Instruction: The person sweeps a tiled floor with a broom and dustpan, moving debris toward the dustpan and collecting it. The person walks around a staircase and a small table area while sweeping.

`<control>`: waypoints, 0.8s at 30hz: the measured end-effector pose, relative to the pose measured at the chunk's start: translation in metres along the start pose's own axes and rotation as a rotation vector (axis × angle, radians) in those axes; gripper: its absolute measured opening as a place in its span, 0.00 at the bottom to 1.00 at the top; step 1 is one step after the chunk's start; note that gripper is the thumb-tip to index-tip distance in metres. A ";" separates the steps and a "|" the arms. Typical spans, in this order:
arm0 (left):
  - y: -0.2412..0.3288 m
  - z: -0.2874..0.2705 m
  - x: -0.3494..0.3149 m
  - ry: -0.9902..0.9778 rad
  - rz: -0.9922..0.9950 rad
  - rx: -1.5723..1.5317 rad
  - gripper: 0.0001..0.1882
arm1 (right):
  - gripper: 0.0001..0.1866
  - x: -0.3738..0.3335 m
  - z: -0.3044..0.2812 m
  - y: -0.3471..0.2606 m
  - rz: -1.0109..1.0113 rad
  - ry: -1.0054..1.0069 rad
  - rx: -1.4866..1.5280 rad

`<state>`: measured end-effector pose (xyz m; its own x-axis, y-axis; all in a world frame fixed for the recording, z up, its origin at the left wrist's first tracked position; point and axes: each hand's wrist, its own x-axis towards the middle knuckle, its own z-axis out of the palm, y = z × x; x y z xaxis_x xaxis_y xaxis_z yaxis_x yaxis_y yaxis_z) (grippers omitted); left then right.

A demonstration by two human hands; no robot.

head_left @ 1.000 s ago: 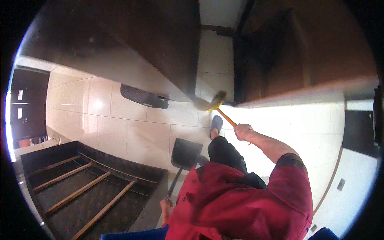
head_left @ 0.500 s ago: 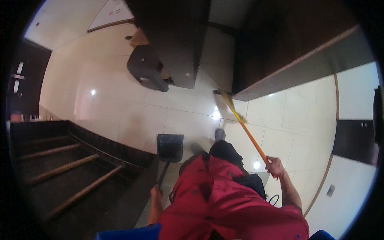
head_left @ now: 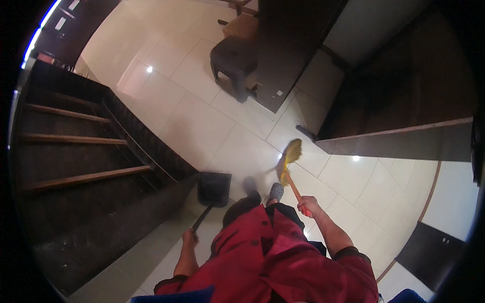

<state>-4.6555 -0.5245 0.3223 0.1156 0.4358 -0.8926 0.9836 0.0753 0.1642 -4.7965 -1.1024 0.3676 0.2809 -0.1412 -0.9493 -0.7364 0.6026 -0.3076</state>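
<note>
My left hand (head_left: 190, 237) is closed round the dark handle of a black dustpan (head_left: 214, 189), which rests on the floor to the left of my feet. In my right hand (head_left: 309, 206) is the orange handle of a broom (head_left: 292, 152). Its yellowish bristles are fanned out and a little blurred, over the tiles ahead of my feet. Beyond the bristles, a small dark flat object (head_left: 305, 133) lies at the foot of the dark furniture corner; its kind is unclear.
Dark wooden stairs (head_left: 86, 137) rise on the left. A dark stool (head_left: 235, 65) stands beside a dark panel (head_left: 295, 50) ahead. To the right is a large dark counter-like unit (head_left: 394, 136). Pale glossy tiles (head_left: 202, 121) cover the floor between them. A grey clog (head_left: 276, 192) is on my foot.
The broom head has come back from the furniture corner toward my feet, and my right hand has moved left. My view has turned left. The dustpan stays on the floor in my left hand.
</note>
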 end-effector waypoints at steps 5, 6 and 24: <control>-0.054 -0.003 -0.004 -0.079 -0.062 -0.126 0.15 | 0.34 -0.049 -0.010 -0.054 -0.054 -0.063 -0.059; -0.064 -0.009 0.002 -0.098 -0.069 -0.153 0.15 | 0.35 -0.063 0.002 -0.064 -0.098 -0.037 -0.116; -0.162 -0.037 0.066 -0.079 -0.155 -0.447 0.14 | 0.17 0.033 0.140 -0.068 -0.235 -0.117 -1.035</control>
<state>-4.8122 -0.4750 0.2520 -0.0001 0.3208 -0.9471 0.8359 0.5199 0.1760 -4.6510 -1.0383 0.3667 0.5010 -0.0573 -0.8635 -0.8046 -0.3984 -0.4404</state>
